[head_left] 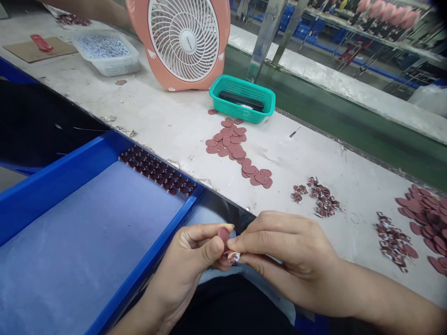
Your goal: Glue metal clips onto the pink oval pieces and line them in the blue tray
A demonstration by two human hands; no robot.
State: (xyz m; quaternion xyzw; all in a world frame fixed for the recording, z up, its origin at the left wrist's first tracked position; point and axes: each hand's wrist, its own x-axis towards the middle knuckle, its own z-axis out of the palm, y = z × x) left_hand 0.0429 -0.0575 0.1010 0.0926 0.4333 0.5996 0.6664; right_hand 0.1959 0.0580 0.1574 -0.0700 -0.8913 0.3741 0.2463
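Observation:
Between thumb and fingers, my left hand (pixel 195 260) pinches a reddish-brown oval disc (pixel 223 234). My right hand (pixel 286 256) is closed at the disc's right side, its fingertips on a small brown-and-white piece (pixel 232 256) that touches the disc. Fingers hide part of both. Loose oval discs (pixel 237 150) lie in a spread heap on the table beyond my hands. To the right are small piles of brown-and-white pieces (pixel 324 200) and a larger pile of discs (pixel 424 214). Rows of dark brown pieces (pixel 157 170) line the far end of the blue tray (pixel 59 177).
A green basket (pixel 268 109) with a black object inside stands at the table's far edge. Beside it is an orange fan (pixel 188 42). Farther left sit a white tub (pixel 118 67) and a red object on cardboard (pixel 21 49). Another person's arm (pixel 104 11) reaches in behind.

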